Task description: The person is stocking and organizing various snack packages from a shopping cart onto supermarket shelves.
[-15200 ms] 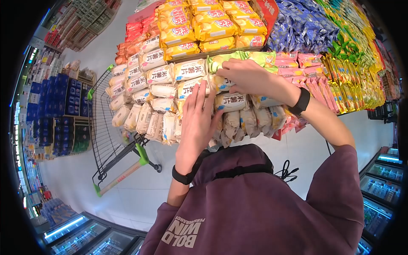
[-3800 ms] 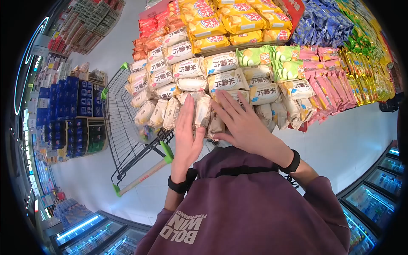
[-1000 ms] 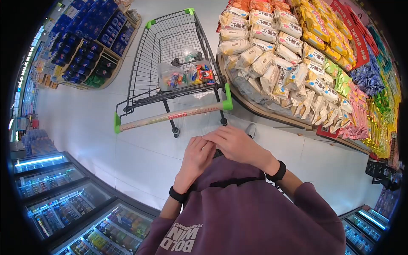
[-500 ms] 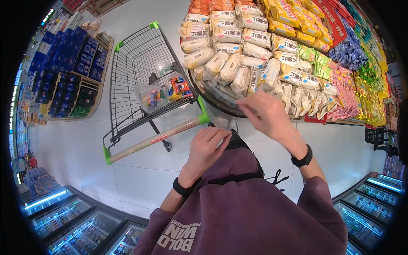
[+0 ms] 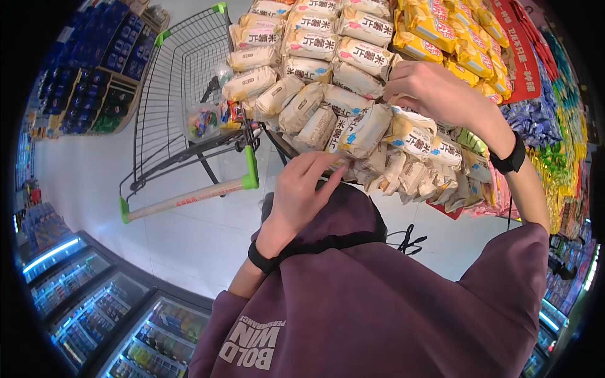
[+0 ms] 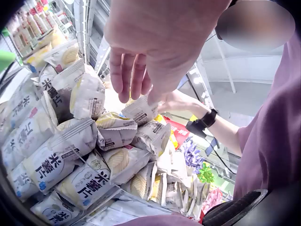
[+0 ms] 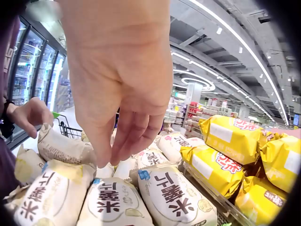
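Observation:
White packets of chips with dark lettering point(image 5: 365, 50) are piled in rows on a display. My right hand point(image 5: 435, 94) reaches over the right of the pile, fingers pointing down. The right wrist view shows its fingertips close over white packets point(image 7: 110, 202), the thumb near the fingers and no packet lifted. My left hand point(image 5: 296, 189) hovers at the front edge, fingers loosely bent and nothing in them. Right by its fingertips lies a tilted white packet point(image 5: 367, 129). The left wrist view shows these loose fingers above crumpled white packets point(image 6: 115, 132).
A shopping cart point(image 5: 189, 198) with bagged goods inside stands left of the display. Yellow packets point(image 5: 425, 38) and a red sign point(image 5: 520, 57) lie beyond my right hand. Blue bottle stacks point(image 5: 75, 88) stand far left, glass-doored freezers point(image 5: 101, 315) behind.
Both hands were together away from the display, then separated. The right has moved up and right over the white packets; the left has come to the pile's front edge. The display now fills more of the view.

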Demonstrator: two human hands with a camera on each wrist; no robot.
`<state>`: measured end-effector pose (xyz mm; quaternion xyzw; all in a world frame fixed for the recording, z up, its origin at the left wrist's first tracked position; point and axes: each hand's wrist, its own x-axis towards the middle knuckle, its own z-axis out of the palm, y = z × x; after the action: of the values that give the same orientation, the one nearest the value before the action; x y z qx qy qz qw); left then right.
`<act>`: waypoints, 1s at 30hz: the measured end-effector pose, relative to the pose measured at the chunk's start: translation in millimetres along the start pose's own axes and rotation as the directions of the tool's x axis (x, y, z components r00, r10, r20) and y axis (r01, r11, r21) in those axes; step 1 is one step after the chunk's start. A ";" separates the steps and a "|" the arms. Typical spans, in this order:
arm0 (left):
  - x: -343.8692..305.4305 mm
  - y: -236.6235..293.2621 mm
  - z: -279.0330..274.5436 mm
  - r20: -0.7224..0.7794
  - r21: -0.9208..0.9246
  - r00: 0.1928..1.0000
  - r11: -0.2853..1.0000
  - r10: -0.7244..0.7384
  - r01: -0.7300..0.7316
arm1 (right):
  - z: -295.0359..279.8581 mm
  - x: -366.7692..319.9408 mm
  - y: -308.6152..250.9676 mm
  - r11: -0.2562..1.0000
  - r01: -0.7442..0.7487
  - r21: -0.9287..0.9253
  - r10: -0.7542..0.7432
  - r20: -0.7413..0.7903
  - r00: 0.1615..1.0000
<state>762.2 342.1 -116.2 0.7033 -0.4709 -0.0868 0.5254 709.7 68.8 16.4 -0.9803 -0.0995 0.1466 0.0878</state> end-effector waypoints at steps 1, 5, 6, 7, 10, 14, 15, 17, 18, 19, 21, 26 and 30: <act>-0.8 2.4 2.2 -0.008 0.006 0.999 0.999 -0.039 0.039 | 2.9 1.9 5.5 0.999 0.026 0.035 -0.026 0.010 1.000; 2.9 8.8 6.0 -0.047 0.058 0.998 0.997 -0.046 0.049 | 17.6 12.4 29.9 0.978 0.183 0.096 -0.183 -0.011 0.983; 6.1 9.8 6.6 -0.052 0.060 0.996 0.995 -0.073 0.077 | 18.5 15.6 31.8 0.974 0.214 0.076 -0.215 -0.007 0.977; 7.2 11.8 6.6 -0.044 0.057 0.994 0.993 -0.101 0.103 | 21.5 16.2 32.2 0.970 0.235 0.065 -0.236 -0.003 0.972; 10.6 13.0 6.8 0.023 0.058 0.992 0.991 -0.126 0.124 | 31.3 15.5 37.8 0.961 0.266 0.076 -0.263 -0.050 0.964; 13.5 11.4 6.9 0.045 0.043 0.987 0.987 -0.155 0.153 | 34.1 14.3 43.9 0.949 0.307 0.073 -0.302 -0.078 0.950; 14.9 8.6 7.3 0.042 0.037 0.992 0.993 -0.116 0.114 | 34.4 14.8 44.5 0.944 0.323 0.064 -0.317 -0.089 0.944; 14.9 4.8 5.2 0.039 0.035 0.998 0.998 -0.051 0.049 | 36.5 16.2 47.6 0.933 0.353 0.071 -0.347 -0.083 0.934; 17.6 7.7 3.7 0.044 0.048 0.998 0.998 -0.047 0.045 | 37.0 17.6 50.0 0.927 0.364 0.085 -0.360 -0.066 0.931; 18.5 8.4 2.9 0.059 0.040 0.997 0.998 -0.052 0.050 | 37.0 19.2 52.4 0.922 0.375 0.099 -0.372 -0.048 0.927; 18.3 6.6 2.6 0.088 0.015 0.994 0.998 -0.061 0.060 | 34.4 24.2 49.6 0.912 0.385 0.144 -0.380 -0.065 0.923; 21.3 2.7 -0.3 0.137 -0.025 0.991 1.000 -0.007 0.011 | 38.3 32.2 52.7 0.885 0.412 0.216 -0.405 -0.079 0.911; 15.5 -1.8 3.9 0.109 -0.007 0.990 0.996 0.087 -0.086 | 33.5 35.6 56.0 0.896 0.365 0.253 -0.386 0.037 0.922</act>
<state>769.1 327.9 -113.6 0.6757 -0.5288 -0.1028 0.5032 742.3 27.4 -36.0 -0.9172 -0.2720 0.1802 0.2284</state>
